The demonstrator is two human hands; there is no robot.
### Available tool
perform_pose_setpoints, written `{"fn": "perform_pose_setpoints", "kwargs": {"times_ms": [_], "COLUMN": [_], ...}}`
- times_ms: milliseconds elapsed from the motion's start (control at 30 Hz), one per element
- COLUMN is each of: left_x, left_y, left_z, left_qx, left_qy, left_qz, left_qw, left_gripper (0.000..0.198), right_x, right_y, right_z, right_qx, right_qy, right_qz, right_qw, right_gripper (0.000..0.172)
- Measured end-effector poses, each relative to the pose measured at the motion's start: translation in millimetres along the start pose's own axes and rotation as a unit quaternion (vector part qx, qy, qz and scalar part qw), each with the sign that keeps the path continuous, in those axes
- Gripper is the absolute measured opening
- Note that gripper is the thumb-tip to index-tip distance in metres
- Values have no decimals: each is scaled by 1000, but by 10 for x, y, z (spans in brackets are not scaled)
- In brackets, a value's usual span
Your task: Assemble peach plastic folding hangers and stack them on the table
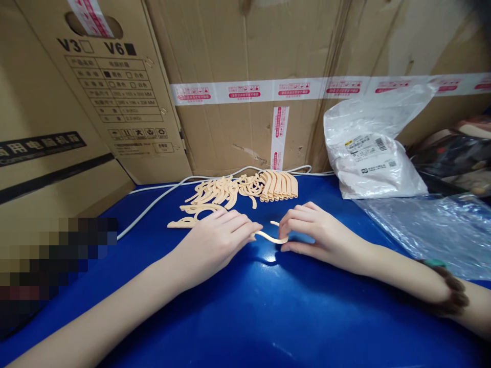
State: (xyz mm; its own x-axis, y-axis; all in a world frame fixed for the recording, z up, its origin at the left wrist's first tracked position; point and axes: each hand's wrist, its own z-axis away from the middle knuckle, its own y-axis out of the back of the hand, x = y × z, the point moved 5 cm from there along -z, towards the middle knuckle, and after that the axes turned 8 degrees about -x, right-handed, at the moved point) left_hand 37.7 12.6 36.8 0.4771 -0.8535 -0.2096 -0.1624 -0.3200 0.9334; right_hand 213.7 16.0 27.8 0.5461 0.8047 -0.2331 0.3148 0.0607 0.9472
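A thin, curved, cream-coloured rubbery strip (270,237) lies between my two hands on the blue table (245,306). My left hand (215,240) pinches its left end with closed fingers. My right hand (312,230) curls round its right end. Just behind the hands lies a loose pile of several similar curved strips (215,197). A neat row of them (279,185) stands side by side further right.
Large cardboard boxes (245,76) wall off the back and left. A white cable (153,202) runs along the table's rear. A white plastic bag with labels (370,153) and clear plastic sheeting (429,230) sit at the right. A blurred patch covers the lower left.
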Motion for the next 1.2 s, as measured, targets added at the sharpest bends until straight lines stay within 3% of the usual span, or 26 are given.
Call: {"fn": "perform_pose_setpoints", "kwargs": {"times_ms": [400,733,900,1100,1200], "left_x": [70,62,34,26,18], "left_y": [-4,-21,-8,-8,-10], "left_z": [-15,-21,-6,-1,-4], "left_qx": [14,-4,-1,9,12], "left_qy": [-11,-1,11,10,14], "left_qz": [22,14,12,8,13], "left_qw": [1000,1000,1000,1000,1000], "left_gripper": [24,26,25,25,25], "right_x": [-89,-79,147,649,885], "right_y": [-13,-75,116,355,411], "right_z": [29,-4,-26,-133,-210], "right_qx": [31,-22,-44,-74,-87], "right_qy": [31,-4,-52,-127,-157], "right_qz": [87,66,141,311,336], "right_qw": [995,998,988,939,925], "right_gripper": [22,22,24,35,39]}}
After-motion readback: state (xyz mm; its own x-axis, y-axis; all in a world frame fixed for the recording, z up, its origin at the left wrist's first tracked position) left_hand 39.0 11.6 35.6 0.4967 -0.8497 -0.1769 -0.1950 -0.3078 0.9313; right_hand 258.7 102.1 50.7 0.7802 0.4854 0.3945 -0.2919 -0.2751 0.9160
